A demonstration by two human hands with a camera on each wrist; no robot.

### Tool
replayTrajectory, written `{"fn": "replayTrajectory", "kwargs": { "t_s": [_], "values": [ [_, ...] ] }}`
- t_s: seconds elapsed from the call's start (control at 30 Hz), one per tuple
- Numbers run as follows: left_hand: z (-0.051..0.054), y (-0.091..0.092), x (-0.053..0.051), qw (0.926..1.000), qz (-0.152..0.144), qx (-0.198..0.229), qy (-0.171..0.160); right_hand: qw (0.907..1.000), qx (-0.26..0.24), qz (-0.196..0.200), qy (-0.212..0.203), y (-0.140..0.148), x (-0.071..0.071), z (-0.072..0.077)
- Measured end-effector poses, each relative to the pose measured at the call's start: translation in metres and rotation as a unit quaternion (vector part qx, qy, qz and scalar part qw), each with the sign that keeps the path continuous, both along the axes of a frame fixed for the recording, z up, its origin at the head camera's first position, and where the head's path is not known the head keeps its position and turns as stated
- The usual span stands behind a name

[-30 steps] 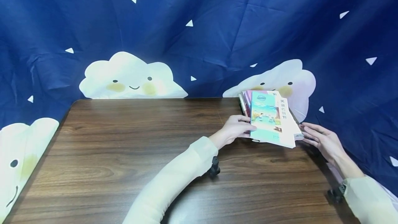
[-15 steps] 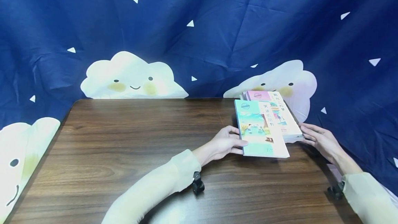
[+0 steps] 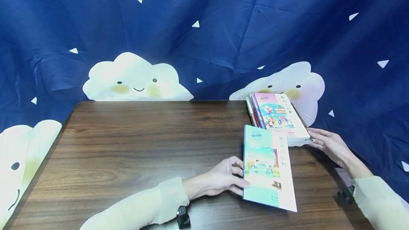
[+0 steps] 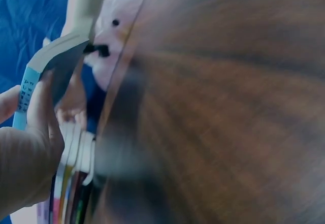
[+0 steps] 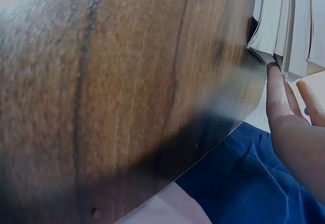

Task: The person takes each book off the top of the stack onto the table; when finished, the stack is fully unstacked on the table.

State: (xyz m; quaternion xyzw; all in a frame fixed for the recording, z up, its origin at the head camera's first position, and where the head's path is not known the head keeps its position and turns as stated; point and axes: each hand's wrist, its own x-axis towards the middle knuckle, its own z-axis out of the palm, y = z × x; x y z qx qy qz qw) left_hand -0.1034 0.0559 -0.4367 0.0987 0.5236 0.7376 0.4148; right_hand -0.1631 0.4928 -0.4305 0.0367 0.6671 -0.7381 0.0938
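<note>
My left hand (image 3: 223, 178) pinches the left edge of a pale green and white book (image 3: 265, 162), thumb on its cover and fingers beneath, above the table in front of the stack. In the left wrist view that hand (image 4: 30, 148) holds the book by its blue spine (image 4: 25, 93). A stack of books (image 3: 281, 116) with a pink-topped cover uppermost lies at the table's back right corner. My right hand (image 3: 330, 146) touches the stack's right front corner with its fingers extended. The right wrist view shows its fingertips against the page edges (image 5: 284, 26).
The brown wooden table (image 3: 127, 144) reaches left and forward of the stack. Behind it hangs a blue curtain (image 3: 211, 45) with white clouds and triangles. A black wrist device (image 3: 183, 217) sits at the left sleeve, another (image 3: 346, 195) at the right.
My left hand has drawn the green book off the stack toward the front of the table, uncovering the pink-topped book. My right hand has stayed at the stack's corner.
</note>
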Motion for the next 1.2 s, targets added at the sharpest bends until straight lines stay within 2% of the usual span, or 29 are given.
{"fn": "replayTrajectory", "kwargs": {
  "t_s": [0.07, 0.2, 0.3, 0.47, 0.63, 0.77, 0.87, 1.0, 1.1, 1.2],
  "values": [
    [-0.002, -0.001, 0.008, 0.9999, -0.017, 0.001, -0.002, 1.0, -0.001, 0.002, -0.004, 0.002, 0.001, 0.0],
    [-0.011, 0.003, 0.019, 0.9993, -0.037, 0.001, -0.01, 0.9986, -0.037, 0.036, 0.011, 0.007, 0.003, -0.001],
    [-0.02, 0.009, 0.023, 0.9991, -0.037, -0.007, -0.018, 0.9966, -0.055, 0.058, 0.019, 0.009, 0.005, -0.002],
    [-0.032, 0.021, 0.026, 0.9985, -0.032, -0.027, -0.034, 0.997, -0.042, 0.063, 0.018, 0.01, 0.006, -0.002],
    [-0.035, 0.042, 0.028, 0.9977, -0.026, -0.047, -0.041, 0.9978, -0.029, 0.058, 0.013, 0.011, 0.006, -0.002],
    [-0.039, 0.066, 0.031, 0.9971, -0.014, -0.062, -0.042, 0.9989, -0.009, 0.046, 0.004, 0.011, 0.006, -0.001],
    [-0.04, 0.085, 0.033, 0.9961, -0.014, -0.066, -0.057, 0.999, -0.002, 0.044, 0.003, 0.011, 0.007, -0.001],
    [-0.039, 0.108, 0.037, 0.9947, -0.011, -0.061, -0.083, 0.9987, -0.005, 0.05, 0.01, 0.011, 0.008, 0.0],
    [-0.037, 0.121, 0.04, 0.9946, 0.007, -0.052, -0.09, 0.9986, -0.004, 0.051, 0.008, 0.011, 0.008, 0.0],
    [-0.035, 0.128, 0.04, 0.9934, -0.005, -0.051, -0.103, 0.9989, 0.013, 0.045, 0.002, 0.01, 0.008, 0.001]
  ]
}}
